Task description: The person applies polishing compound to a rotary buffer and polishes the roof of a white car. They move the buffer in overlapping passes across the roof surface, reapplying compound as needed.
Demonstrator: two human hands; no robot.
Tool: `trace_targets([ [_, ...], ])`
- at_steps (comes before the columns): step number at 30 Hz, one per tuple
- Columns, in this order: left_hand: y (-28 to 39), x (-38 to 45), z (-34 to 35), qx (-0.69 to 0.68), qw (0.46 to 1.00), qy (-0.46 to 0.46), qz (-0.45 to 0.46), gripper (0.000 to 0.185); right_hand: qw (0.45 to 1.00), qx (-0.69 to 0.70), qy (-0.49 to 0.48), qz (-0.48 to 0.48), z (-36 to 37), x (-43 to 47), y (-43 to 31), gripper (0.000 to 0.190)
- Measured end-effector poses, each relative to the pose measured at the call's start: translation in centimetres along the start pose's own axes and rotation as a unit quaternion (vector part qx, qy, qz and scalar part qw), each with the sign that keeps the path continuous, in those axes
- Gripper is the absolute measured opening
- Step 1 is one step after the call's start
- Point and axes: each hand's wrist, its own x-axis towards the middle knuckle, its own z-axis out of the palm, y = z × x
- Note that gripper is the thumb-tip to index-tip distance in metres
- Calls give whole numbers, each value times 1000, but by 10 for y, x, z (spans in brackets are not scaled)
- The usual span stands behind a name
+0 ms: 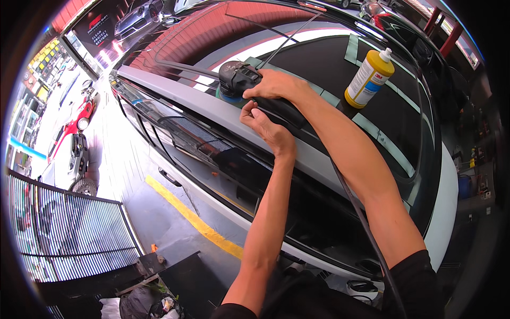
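My right hand (279,84) is closed around the head of a black power polisher (239,77). The polisher's blue-green pad (231,99) is beside the silver side rail (175,95) of a car roof. Just below the pad is my left hand (271,129), its fingers curled and its thumb raised; whether it touches the pad or pinches something is unclear. A yellow 3M bottle (364,79) with a white cap stands on the dark roof glass (318,60), right of my right hand. Strips of pale green masking tape (384,145) line the glass panel.
A black power cord (358,207) passes under my right forearm towards my body. The side windows (223,159) and door handle (169,176) face me. On the floor is a yellow line (195,219). Slatted panels (75,231) and a black rubbish bag (139,301) are at lower left.
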Motion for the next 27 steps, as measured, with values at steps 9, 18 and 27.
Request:
trace_targets([
  [9,-14,10,-9,-19,996,48,66,46,1000,6,-8,16,-8,-63,19,101],
  [18,-8,9,-3,6,997,55,60,42,995,46,-24,81,-27,-161,84,112],
  [27,-14,15,-1,50,996,36,62,51,985,75,24,156,-23,-266,141,104],
])
